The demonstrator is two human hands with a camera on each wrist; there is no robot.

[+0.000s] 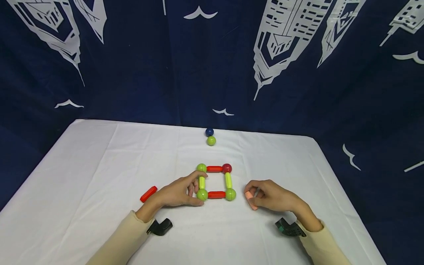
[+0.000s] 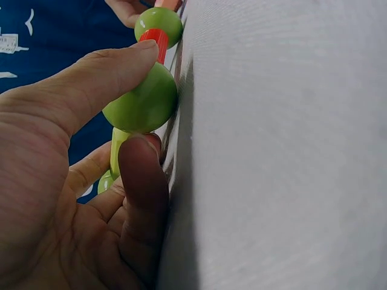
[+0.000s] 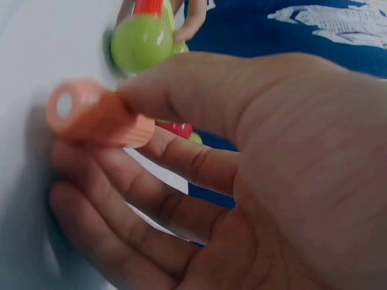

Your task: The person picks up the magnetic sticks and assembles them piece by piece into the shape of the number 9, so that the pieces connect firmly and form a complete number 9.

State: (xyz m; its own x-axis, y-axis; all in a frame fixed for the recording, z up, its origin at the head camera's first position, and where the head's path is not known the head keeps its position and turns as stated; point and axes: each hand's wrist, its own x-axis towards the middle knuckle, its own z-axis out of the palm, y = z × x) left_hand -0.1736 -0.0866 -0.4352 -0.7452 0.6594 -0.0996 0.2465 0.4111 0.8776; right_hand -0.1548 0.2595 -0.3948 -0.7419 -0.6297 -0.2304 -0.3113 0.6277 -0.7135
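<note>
Left of the lower middle lies one loose red stick (image 1: 148, 194). Next to it, the left hand (image 1: 180, 191) has thumb and fingers curved on the left side of one square (image 1: 216, 195), at the centre: four balls, three green and one dark red, with four sticks, two red, two yellow-green. Above are two balls, one blue ball (image 1: 209, 132) and one green ball (image 1: 211, 141). Right of centre, the right hand (image 1: 273, 195) pinches one orange stick (image 3: 91, 115).
</note>
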